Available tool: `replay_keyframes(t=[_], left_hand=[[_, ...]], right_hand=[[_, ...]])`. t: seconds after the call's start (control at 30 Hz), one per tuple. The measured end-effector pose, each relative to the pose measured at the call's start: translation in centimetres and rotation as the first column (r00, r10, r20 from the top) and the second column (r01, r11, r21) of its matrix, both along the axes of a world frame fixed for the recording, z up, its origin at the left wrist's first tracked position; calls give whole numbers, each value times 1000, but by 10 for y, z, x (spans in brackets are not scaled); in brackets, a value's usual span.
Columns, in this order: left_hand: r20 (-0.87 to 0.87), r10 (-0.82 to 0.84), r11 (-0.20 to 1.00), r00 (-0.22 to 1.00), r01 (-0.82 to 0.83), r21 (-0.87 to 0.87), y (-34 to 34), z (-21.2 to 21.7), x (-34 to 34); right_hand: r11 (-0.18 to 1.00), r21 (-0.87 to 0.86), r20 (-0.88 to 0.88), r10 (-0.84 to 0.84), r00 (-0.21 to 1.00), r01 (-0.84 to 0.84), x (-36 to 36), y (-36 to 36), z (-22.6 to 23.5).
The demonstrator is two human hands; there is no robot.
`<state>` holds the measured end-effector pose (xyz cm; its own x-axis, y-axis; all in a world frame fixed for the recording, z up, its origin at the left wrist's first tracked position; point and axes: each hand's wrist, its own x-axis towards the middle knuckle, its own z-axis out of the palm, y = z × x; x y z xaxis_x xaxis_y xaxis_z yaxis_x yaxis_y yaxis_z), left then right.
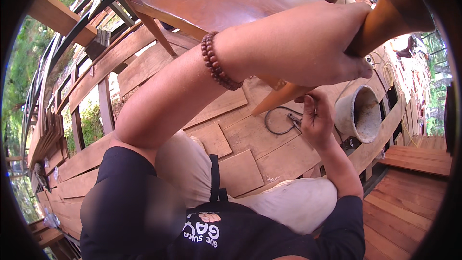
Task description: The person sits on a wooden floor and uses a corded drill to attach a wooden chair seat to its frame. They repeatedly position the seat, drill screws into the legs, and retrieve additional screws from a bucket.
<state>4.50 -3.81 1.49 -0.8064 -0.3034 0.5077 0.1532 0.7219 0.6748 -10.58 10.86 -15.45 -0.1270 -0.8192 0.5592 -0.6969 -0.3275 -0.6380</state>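
A brown wooden chair [226, 0] with a glossy seat is tipped over in front of me. My left arm, wearing a beaded bracelet [211, 61], reaches across to the right. At its end my left hand [332, 43] is wrapped round a thick, curved wooden part [397, 12] of the chair. Below it, my right hand [317, 115] is raised beside the tapered end of a chair leg [279, 100]. Its fingers are curled with the tips close to the wood. Whether they pinch anything small is hidden.
A pale, stained bucket [361, 115] lies tilted to the right of my right hand. A dark looped cord [279, 121] rests on the plank floor [240, 171] near it. Gaps between boards at the left show greenery below. Reddish decking [404, 202] lies at the lower right.
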Motion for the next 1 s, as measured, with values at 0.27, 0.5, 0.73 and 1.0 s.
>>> replay_keyframes(t=[0.27, 0.5, 0.73, 1.0], left_hand=[[-65, 70, 918, 995, -39, 393, 22, -14, -14], [-158, 125, 885, 980, -38, 464, 31, -34, -27], [-203, 171, 857, 964, -44, 514, 37, -34, -44], [-351, 228, 859, 908, -18, 512, 39, -44, -43]], right_hand=[[993, -114, 249, 42, 968, -14, -50, -4, 3], [766, 403, 29, -557, 830, 500, -178, 5, -160], [720, 429, -341, -430, 836, 546, -200, -52, -290], [570, 796, 420, -282, 862, -202, -249, -118, -280]])
